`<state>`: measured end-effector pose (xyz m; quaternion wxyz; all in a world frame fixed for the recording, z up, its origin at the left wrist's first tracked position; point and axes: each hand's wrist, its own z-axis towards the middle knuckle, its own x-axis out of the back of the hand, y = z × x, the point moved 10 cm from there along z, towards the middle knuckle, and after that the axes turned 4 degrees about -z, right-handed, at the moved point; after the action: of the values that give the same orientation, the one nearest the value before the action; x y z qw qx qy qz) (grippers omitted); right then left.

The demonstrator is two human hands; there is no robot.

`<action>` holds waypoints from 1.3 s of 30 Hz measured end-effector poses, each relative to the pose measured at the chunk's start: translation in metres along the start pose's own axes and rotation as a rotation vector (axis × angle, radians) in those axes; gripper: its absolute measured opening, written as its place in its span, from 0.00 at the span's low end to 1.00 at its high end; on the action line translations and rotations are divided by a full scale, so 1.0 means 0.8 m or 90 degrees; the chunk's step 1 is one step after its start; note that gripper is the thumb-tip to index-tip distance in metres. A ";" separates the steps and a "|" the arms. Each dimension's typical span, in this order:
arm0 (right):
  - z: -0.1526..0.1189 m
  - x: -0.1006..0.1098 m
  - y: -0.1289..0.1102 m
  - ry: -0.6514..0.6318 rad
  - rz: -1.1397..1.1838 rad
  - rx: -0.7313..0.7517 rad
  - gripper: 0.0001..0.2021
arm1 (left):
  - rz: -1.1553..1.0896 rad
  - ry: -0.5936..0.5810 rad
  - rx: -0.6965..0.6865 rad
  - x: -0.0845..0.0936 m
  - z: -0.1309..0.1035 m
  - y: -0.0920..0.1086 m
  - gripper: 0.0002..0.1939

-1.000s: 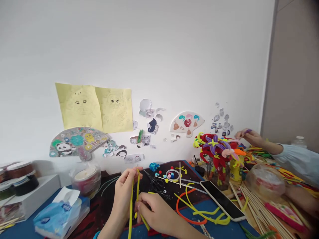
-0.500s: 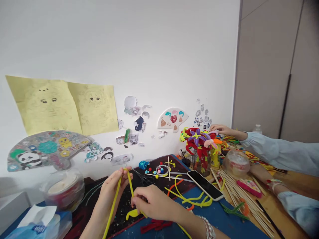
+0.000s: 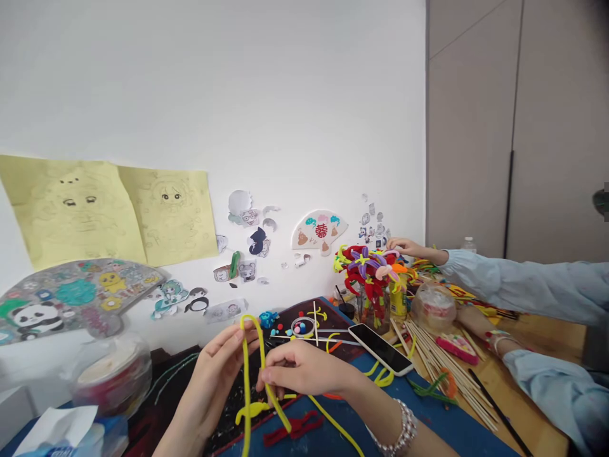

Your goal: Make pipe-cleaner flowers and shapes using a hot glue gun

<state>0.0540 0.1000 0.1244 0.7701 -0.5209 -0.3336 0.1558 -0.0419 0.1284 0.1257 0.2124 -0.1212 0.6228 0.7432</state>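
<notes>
From my head camera, my left hand (image 3: 219, 368) is at the lower centre of the frame, its thumb and fingertips pinched on the long yellow pipe cleaner (image 3: 246, 400) near its bend. The pipe cleaner is right in front of me, folded into a narrow upside-down U: one strand drops towards the bottom edge of the frame, the other slants down to the right through my other hand. My right hand (image 3: 304, 368) is just beside, right of the left one, with thumb and forefinger together on that second strand, below the bend; a beaded bracelet (image 3: 403, 433) circles my wrist. Beneath my hands, at the bottom centre, lie a short curled yellow piece (image 3: 251, 412) and, near the end of the slanting strand, a bundle of dark red pipe cleaners (image 3: 292, 429). Just beyond my fingers, a little right of centre, small pompoms (image 3: 299, 328) sit on the dark sheet. Further right, a white-edged phone (image 3: 380, 349) lies aslant, and behind it a glass jar (image 3: 373, 314) holds red, purple and yellow pipe-cleaner flowers (image 3: 364, 263). A co-worker's hand (image 3: 404, 246) reaches in from the right edge to those flowers, above a spread of thin wooden sticks (image 3: 447, 365) at the lower right. In the lower left corner are a tissue pack (image 3: 61, 438) and a plastic-wrapped tub (image 3: 111, 374); above them, a painted fan (image 3: 76, 293) leans below two yellow drawings (image 3: 162, 219) on the wall.
</notes>
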 end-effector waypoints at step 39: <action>-0.030 0.105 -0.023 0.177 -0.055 0.095 0.15 | 0.210 -0.071 -0.028 -0.029 0.001 -0.032 0.22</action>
<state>0.1297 0.1254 0.1652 0.8514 -0.4642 -0.2330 0.0735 -0.0095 0.1287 0.1136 0.1191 0.0199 0.6050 0.7870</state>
